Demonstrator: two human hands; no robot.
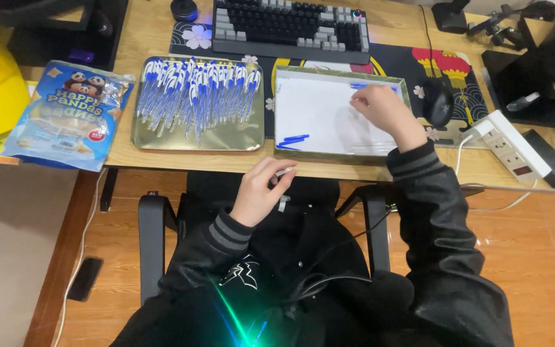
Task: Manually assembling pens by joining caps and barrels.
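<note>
My right hand (383,110) reaches into the white-lined tray (329,149) on the desk, its fingertips on a blue pen part (358,85) near the tray's far edge. Two blue pen caps (292,141) lie at the tray's near left corner. My left hand (259,191) hovers below the desk edge over my lap, fingers closed around a small white pen piece (283,172). To the left, a metal tray (197,142) holds several blue and white pens (194,87) laid in a row.
A dark keyboard (290,29) sits behind the trays on a patterned desk mat (393,61). A black mouse (437,103) and a white power strip (509,144) lie right of the tray. A blue snack bag (65,115) rests at the left.
</note>
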